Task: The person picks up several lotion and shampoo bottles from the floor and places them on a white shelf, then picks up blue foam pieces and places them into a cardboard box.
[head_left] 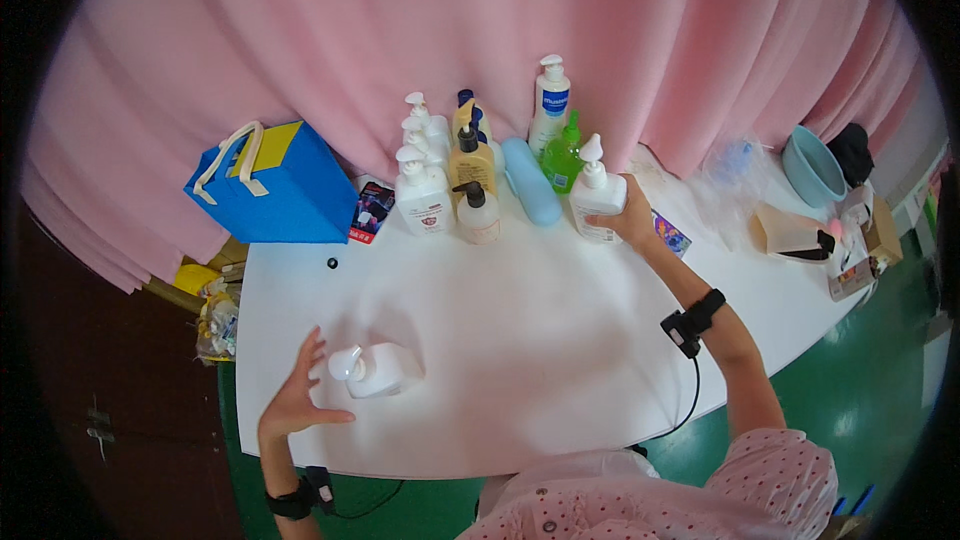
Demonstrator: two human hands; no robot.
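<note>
There is one green pump bottle (562, 170). To its left stand three matching white pump bottles (424, 202); just behind it, one tall white pump bottle (550, 120); just right of it, one squat white pump bottle (597, 202); well in front and leftward, one lone white pump bottle (388, 370), which makes six white ones. Also left of it are one amber pump bottle (471, 168), one small dark-topped pump bottle (479, 222), one oblong light-blue case (533, 185) and one blue bag (290, 200); far right, one basin (812, 166).

Your right hand (632, 216): some fingers hidden behind the white pump bottle (596, 198). Your dotted garment (640, 502): cut off, lower edge. Rear white dispensers (434, 127): partly hidden by the front dispenser (424, 202). Small black item (333, 263): too small for you to identify.
</note>
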